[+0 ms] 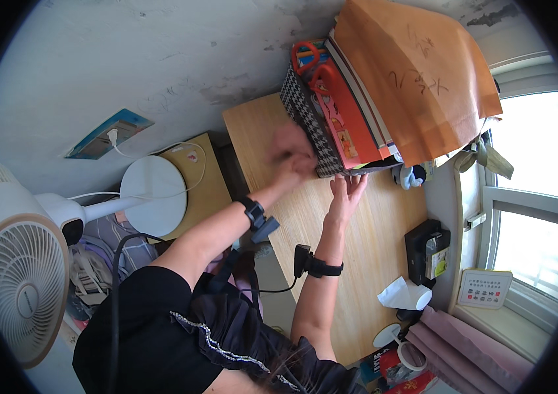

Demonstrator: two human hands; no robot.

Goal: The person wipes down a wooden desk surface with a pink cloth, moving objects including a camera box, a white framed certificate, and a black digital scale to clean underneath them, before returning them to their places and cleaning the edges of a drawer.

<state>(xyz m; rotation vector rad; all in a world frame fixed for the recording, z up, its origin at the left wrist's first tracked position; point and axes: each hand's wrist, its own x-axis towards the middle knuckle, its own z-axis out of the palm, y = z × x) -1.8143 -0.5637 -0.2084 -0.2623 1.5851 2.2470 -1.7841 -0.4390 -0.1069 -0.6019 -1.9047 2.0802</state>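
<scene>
A black-and-white houndstooth storage box [303,118] stands on a light wooden desk [372,236] against the wall. My left hand [293,152] is motion-blurred beside the box's long side; whether it touches is unclear. At the box's near end, my right hand [348,189] has its fingertips against the lower edge, fingers apart. Upright in the box are red-orange scissor handles [326,76], a red folder [353,113] and several books or papers [360,96]. A large brown paper envelope [417,83] with handwriting leans over them.
A small penguin figure [409,176] sits beside the box. Along the window side are a black holder [424,251], a white tissue [402,294] and a round mirror [411,355]. Left of the desk stand a white fan [25,295] and a stool [200,187]; a cable crosses there.
</scene>
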